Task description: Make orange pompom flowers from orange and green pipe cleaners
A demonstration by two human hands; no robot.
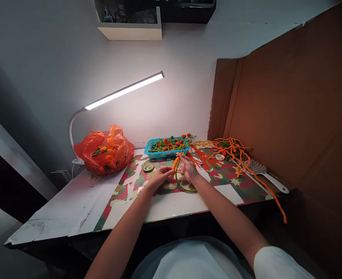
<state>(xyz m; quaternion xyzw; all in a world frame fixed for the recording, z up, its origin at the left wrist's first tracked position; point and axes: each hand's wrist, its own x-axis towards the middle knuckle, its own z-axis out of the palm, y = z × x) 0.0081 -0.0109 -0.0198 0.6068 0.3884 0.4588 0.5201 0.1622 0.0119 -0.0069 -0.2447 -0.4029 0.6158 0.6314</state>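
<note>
Between my two hands, above the front middle of the table, is an orange fuzzy piece that looks like coiled pipe cleaner. My left hand pinches its lower end with thumb and fingertips. On the upper side, my right hand is closed around the piece and a thin green stem that rises above the fingers. A green strand curves down below the right hand to the tabletop. A roll of green tape lies just beyond my left hand. The fingers partly hide how the orange piece and stem join.
A blue basket holds several orange-and-green flower pieces. At left stand an orange plastic bag and a lit lamp. Orange fuzzy strands, a white-handled brush and a tall cardboard panel are at right.
</note>
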